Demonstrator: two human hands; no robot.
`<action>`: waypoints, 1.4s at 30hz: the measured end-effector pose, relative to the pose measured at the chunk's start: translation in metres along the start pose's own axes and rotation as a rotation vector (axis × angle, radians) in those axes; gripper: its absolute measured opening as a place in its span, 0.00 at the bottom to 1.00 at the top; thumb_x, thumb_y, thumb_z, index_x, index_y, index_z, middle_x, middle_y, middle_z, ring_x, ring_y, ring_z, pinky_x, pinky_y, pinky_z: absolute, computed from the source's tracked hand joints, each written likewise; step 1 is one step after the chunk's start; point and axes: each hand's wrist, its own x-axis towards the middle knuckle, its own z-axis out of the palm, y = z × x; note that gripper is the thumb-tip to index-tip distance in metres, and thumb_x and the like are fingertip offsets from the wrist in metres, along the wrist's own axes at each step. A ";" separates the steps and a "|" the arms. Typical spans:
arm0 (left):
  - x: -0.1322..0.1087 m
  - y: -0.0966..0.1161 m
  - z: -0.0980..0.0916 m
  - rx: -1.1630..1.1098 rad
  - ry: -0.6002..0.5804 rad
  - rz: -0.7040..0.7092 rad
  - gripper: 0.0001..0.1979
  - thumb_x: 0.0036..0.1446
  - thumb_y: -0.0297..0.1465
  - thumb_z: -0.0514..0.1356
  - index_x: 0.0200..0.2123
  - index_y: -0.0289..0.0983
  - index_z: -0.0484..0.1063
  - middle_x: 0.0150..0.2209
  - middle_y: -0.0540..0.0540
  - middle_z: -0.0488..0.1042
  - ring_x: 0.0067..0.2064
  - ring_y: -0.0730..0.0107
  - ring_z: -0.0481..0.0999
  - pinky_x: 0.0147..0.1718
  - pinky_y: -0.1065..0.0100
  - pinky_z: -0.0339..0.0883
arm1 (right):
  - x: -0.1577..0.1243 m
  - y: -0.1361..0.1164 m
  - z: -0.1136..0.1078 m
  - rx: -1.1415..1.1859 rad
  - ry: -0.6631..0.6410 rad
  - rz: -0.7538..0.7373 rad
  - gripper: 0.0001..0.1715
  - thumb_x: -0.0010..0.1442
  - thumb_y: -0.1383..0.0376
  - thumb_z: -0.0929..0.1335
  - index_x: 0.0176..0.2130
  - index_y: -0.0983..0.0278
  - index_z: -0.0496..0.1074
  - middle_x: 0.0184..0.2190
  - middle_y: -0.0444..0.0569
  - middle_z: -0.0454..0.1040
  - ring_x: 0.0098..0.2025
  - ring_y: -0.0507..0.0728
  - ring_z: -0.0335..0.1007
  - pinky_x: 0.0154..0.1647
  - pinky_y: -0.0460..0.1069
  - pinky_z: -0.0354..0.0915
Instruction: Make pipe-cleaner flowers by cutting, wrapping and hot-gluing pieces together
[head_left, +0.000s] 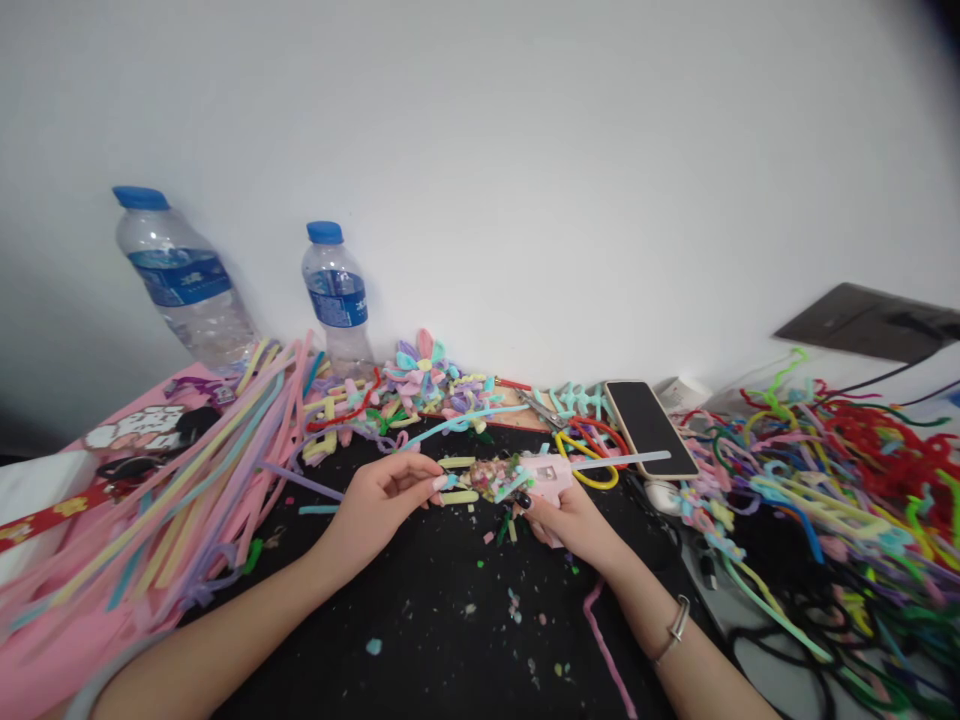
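Left hand [386, 490]: fingers curled, thumb and index closed in a pinch on a small light-blue fuzzy piece [451, 482], close to pale-yellow fuzzy strips [459, 497]. Right hand [562, 520]: fingers wrapped around a pale-pink boxy plastic glue gun [551, 468], thumb on the near side. Gun lies sideways above the scrap-strewn black desk [420, 630], translucent whitish stick [630, 461] out of its back, multicoloured fuzzy scraps [489, 478] clumped at its front, facing the left hand.
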 end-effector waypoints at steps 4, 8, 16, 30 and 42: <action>0.000 0.000 0.000 -0.006 0.004 -0.002 0.06 0.52 0.33 0.64 0.31 0.36 0.75 0.23 0.50 0.77 0.27 0.67 0.76 0.28 0.70 0.68 | 0.000 0.000 0.000 -0.005 0.003 0.000 0.19 0.55 0.51 0.68 0.26 0.63 0.63 0.11 0.36 0.59 0.13 0.46 0.51 0.14 0.43 0.48; 0.000 0.000 0.000 -0.010 0.005 -0.002 0.06 0.51 0.34 0.64 0.31 0.36 0.75 0.23 0.50 0.77 0.27 0.68 0.76 0.28 0.71 0.67 | 0.001 0.000 0.000 0.014 -0.007 -0.023 0.19 0.54 0.52 0.69 0.27 0.63 0.62 0.11 0.35 0.58 0.12 0.46 0.51 0.13 0.42 0.48; 0.001 0.000 0.000 -0.027 0.018 0.010 0.07 0.51 0.34 0.65 0.31 0.36 0.75 0.23 0.50 0.76 0.26 0.69 0.75 0.28 0.71 0.68 | -0.001 0.004 0.001 0.029 0.025 -0.009 0.19 0.52 0.53 0.70 0.35 0.62 0.62 0.13 0.32 0.57 0.13 0.46 0.50 0.13 0.42 0.49; 0.007 -0.012 -0.004 -0.174 0.135 -0.019 0.09 0.50 0.36 0.66 0.33 0.36 0.78 0.30 0.48 0.79 0.32 0.67 0.80 0.33 0.70 0.75 | 0.000 -0.013 -0.026 -1.048 0.410 -0.271 0.11 0.55 0.61 0.64 0.38 0.64 0.68 0.31 0.50 0.74 0.31 0.59 0.70 0.31 0.49 0.59; 0.008 -0.021 -0.006 -0.182 0.148 -0.079 0.10 0.49 0.34 0.67 0.35 0.38 0.80 0.38 0.46 0.81 0.39 0.63 0.80 0.41 0.65 0.77 | 0.000 -0.017 -0.026 -1.234 0.464 -0.194 0.22 0.50 0.67 0.64 0.47 0.65 0.68 0.42 0.55 0.72 0.45 0.64 0.68 0.45 0.56 0.60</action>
